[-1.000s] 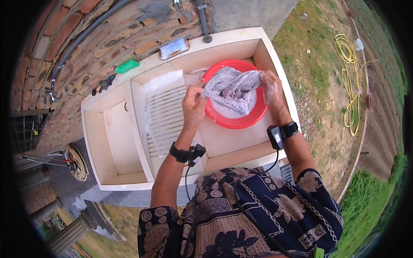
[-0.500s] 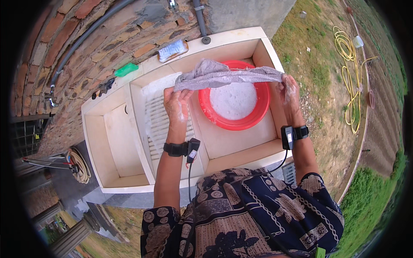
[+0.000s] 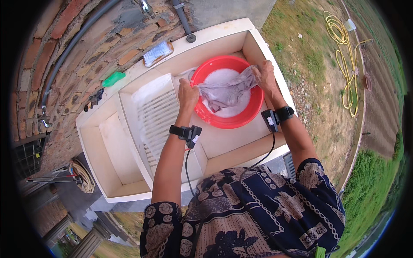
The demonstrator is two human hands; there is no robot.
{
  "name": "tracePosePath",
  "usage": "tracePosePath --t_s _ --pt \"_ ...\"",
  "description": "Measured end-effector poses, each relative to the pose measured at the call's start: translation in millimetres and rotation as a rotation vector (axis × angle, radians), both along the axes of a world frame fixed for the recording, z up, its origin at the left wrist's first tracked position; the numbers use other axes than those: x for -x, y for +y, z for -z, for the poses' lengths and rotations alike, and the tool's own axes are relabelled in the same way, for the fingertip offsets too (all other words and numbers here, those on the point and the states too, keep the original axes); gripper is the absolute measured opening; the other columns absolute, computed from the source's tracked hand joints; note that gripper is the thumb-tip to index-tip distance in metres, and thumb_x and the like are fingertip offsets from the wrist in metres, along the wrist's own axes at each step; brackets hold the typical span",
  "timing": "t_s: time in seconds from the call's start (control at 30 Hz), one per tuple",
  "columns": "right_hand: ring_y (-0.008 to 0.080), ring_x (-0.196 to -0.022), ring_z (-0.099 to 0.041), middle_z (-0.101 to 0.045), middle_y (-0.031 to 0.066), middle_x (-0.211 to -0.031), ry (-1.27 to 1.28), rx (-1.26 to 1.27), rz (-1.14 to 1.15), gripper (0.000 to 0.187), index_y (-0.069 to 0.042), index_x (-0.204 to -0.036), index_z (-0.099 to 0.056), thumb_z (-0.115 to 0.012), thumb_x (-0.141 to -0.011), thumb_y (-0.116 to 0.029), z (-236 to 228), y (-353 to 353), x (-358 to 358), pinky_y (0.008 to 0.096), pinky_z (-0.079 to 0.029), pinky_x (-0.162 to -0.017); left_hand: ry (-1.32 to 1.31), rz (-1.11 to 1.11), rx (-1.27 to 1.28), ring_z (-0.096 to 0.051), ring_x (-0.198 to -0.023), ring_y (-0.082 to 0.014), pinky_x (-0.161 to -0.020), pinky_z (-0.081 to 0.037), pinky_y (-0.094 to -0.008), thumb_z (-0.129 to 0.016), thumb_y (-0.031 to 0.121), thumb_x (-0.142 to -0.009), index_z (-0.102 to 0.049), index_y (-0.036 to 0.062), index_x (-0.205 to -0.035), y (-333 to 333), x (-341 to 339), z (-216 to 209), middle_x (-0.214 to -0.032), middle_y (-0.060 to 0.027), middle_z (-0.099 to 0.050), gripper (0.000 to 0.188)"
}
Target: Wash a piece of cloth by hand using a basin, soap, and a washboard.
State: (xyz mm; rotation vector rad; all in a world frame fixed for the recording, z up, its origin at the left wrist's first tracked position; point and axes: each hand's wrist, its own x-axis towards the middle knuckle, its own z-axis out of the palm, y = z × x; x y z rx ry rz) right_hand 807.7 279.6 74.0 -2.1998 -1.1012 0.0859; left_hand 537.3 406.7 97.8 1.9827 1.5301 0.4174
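A wet greyish-purple cloth [image 3: 228, 92] sags between my two hands over a red plastic basin [image 3: 254, 108]. Its middle hangs down into white soapy water [image 3: 241, 109]. My left hand [image 3: 188, 94] is closed round one end at the basin's left rim. At the right rim, my right hand [image 3: 266, 76] grips the other end. The basin stands in the right-hand compartment of a pale stone sink [image 3: 215, 144]. A ribbed washboard [image 3: 159, 112] slopes just left of my left hand.
On the sink's back ledge lie a scrubbing brush [image 3: 158, 53], a green object [image 3: 114, 79] and a dark item [image 3: 95, 98]. A brick wall [image 3: 99, 47] rises behind, with a tap [image 3: 145, 5]. A yellow hose [image 3: 344, 64] lies on the ground at right.
Both hands have come down and closer together. The cloth, stretched taut above the basin before, now droops into the soapy water.
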Motion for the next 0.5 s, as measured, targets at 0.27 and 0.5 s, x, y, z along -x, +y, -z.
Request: tracePosePath --t_s 0.27,0.5 --pt "0.0454 -0.124 -0.041 -0.026 0.0332 -0.141 -0.065 0.682 -0.352 0.100 -0.011 -0.145 -0.021 -0.081 -0.066 -0.019 56.4 18.6 43.5 0.0472 -0.043 -0.099 -0.008 -0.033 0.316 -0.065 -0.094 -0.0326 -0.079 -0.052 -0.0400 -0.064 0.021 -0.078 -0.047 -0.0080 -0.121 -14.1 -35.1 69.0 -0.108 -0.0281 -0.061 0.055" --pt "0.0377 -0.123 -0.045 -0.037 0.0225 -0.135 0.133 0.352 -0.577 0.085 -0.011 -0.132 -0.037 -0.083 -0.063 -0.031 200.4 33.2 64.0 0.0569 -0.045 -0.092 -0.131 -0.190 0.417 -0.053 -0.115 -0.0436 -0.098 -0.042 -0.0409 -0.068 0.027 -0.075 -0.036 -0.0167 -0.129 -15.3 -60.1 113.9 -0.122 -0.0348 -0.052 0.077"
